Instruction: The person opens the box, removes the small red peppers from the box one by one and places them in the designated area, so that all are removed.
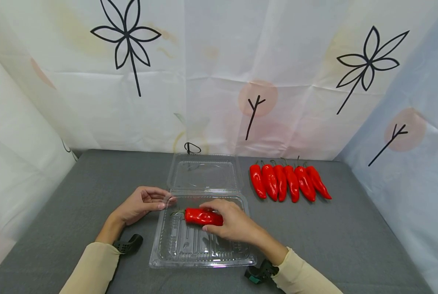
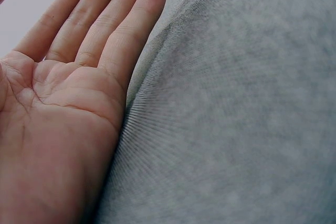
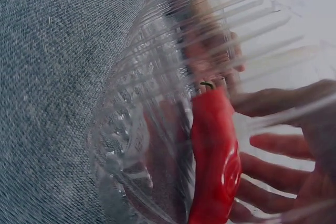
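A clear plastic clamshell container lies open on the grey table, its lid folded back toward the wall. Inside its base lies a long red chili pepper, placed sideways with the green stem to the left. My right hand holds this pepper near its right end, fingers on the far side and thumb on the near side. In the right wrist view the pepper is seen through the clear ribbed wall. At the container's left rim, my left hand touches the plastic; its fingers look straight in the left wrist view.
Several more red chili peppers lie in a row at the back right, stems toward the wall. The grey table ends at a white patterned cloth behind and at the sides. Each wrist wears a black band.
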A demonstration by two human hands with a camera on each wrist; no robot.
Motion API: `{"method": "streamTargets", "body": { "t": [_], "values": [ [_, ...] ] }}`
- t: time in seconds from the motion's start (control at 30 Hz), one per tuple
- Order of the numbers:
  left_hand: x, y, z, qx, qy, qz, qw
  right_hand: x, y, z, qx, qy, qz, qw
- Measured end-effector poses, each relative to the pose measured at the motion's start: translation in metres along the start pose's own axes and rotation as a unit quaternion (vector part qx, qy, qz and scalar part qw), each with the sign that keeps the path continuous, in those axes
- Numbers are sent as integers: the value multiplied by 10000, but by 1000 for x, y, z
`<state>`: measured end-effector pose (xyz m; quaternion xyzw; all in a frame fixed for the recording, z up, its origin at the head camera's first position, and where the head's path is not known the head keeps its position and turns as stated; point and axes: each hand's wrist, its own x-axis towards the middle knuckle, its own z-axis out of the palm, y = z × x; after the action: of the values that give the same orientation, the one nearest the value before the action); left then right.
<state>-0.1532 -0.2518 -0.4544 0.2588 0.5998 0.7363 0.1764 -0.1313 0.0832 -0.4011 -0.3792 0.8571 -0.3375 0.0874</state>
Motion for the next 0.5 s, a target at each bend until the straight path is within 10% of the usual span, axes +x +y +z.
{"method": "streamTargets", "body": {
  "t": [0.5],
  "values": [
    [-1,0,1,101,69,-25,9999,0,0,3,-579,-318,-29,9978]
  ]
}}
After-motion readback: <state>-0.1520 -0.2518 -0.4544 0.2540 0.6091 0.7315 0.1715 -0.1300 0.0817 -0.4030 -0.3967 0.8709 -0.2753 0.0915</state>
